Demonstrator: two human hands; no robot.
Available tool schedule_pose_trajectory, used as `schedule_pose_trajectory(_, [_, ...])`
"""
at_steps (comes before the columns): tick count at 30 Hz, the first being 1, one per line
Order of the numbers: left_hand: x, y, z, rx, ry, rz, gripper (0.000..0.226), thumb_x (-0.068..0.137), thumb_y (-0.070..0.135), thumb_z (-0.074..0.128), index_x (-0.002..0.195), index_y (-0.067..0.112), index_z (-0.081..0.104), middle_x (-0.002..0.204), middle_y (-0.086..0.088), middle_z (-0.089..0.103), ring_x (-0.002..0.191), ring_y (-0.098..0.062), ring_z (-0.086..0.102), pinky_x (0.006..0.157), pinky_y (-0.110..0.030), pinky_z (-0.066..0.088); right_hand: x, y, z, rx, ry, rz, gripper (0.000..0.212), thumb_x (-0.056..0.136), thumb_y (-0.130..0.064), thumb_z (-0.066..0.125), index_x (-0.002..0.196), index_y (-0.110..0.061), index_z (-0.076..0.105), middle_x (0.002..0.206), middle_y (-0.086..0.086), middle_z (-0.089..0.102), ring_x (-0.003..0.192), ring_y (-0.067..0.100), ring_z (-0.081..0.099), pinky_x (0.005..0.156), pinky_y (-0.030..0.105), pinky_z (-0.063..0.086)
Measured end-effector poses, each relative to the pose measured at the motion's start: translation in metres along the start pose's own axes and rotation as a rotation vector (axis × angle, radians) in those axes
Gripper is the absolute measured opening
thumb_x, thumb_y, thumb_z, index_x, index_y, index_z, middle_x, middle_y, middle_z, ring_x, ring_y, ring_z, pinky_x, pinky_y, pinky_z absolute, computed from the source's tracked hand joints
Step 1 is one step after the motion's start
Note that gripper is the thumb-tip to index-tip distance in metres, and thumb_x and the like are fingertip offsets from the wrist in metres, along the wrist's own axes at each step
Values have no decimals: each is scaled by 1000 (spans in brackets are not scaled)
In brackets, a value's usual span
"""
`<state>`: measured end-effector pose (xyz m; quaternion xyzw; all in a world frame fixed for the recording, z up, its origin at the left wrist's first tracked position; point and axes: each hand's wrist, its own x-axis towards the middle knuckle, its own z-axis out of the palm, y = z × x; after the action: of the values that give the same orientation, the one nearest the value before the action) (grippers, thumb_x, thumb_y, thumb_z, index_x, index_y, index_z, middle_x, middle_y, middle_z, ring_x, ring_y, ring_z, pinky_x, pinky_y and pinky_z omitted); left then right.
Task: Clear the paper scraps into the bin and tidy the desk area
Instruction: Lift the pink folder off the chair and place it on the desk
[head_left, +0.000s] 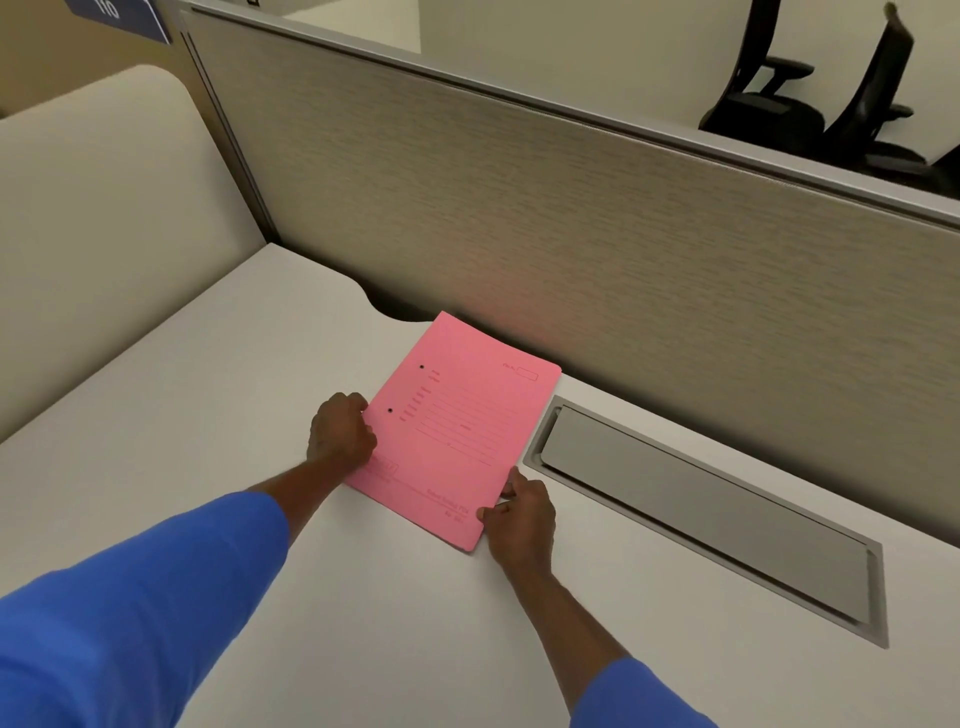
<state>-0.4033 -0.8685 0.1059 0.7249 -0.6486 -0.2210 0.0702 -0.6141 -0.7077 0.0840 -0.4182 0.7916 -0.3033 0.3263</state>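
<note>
At frame centre, the pink paper folder (457, 421) is gripped at its left edge by the left hand (340, 434) and pinched at its lower corner by the right hand (519, 519); it is best slid flat on the white worktop (182, 441).

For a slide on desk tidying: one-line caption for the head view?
Left hand and right hand hold the edges of a pink folder lying on the white desk beside a cable hatch.
</note>
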Motion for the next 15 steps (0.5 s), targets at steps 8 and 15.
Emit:
schedule_pose_trajectory(8, [-3, 6, 1, 65, -1, 14, 36, 97, 17, 68, 131, 4, 69, 129, -21, 61, 126, -40, 60, 104, -48, 52, -1, -5, 6, -78, 8, 51, 48, 89, -6, 71, 135, -16, 59, 120, 7, 51, 105, 27, 68, 90, 32, 55])
schedule_pose_trajectory(15, [-23, 3, -5, 153, 40, 20, 44, 97, 31, 68, 131, 3, 62, 132, -20, 60, 128, -40, 55, 107, -51, 47, -18, 0, 5, -141, 5, 52, 60, 92, -18, 70, 147, -19, 45, 134, 6, 47, 121, 25, 61, 98, 38, 55])
